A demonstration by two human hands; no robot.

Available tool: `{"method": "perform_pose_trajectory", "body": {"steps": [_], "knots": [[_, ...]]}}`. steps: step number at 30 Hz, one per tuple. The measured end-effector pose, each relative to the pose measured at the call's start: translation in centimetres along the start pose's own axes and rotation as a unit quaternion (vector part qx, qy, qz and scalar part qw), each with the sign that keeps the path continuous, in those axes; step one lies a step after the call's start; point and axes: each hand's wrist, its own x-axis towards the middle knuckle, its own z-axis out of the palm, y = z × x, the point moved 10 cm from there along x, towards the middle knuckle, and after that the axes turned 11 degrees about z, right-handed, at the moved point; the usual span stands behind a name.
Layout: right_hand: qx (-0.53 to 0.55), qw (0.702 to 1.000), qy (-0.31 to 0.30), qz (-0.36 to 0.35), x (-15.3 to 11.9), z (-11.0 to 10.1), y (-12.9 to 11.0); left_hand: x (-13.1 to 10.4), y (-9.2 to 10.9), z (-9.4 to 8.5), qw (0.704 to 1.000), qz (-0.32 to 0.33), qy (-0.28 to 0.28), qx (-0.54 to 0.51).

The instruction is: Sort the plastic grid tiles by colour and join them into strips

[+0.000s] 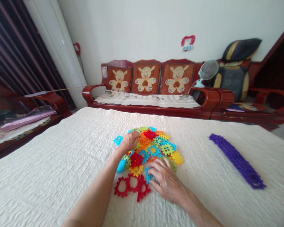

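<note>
Two bare hands reach over a loose pile of flat plastic puzzle pieces [153, 146] at the middle of a white quilted cloth [61, 164]. The pile lies directly under and between the hands. The left hand [130, 141] is over its far left part, fingers curled down, the grip narrow; I cannot tell whether it holds a piece. The right hand [167, 179] lies palm down at the near right edge, fingers loosely parted, a blue piece [148, 176] by its fingertips (whether pinched or only touched, I cannot tell).

Closest to the wearer sit three red pieces [127, 184], side by side in a short row running left to right. They are just left of the right thumb, so the right hand is the nearer one.

The pieces have toothed edges; many are open frames, some solid, in red, orange, yellow, green and blue. A long purple strip [236, 162] lies well apart, to the right.
</note>
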Motion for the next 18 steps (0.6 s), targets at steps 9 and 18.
{"method": "perform_pose_trajectory", "body": {"steps": [9, 18], "knots": [[0.070, 0.995, 0.066, -0.025, 0.0, -1.5, 0.1, 0.5, 2.6, 0.9, 0.997, 0.057, -0.048, -0.020], [0.068, 0.970, 0.209, 0.108, 2.0, -6.5, 12.7, -0.6, -0.9, -0.9, 0.998, -0.018, 0.039, 0.035]]}}
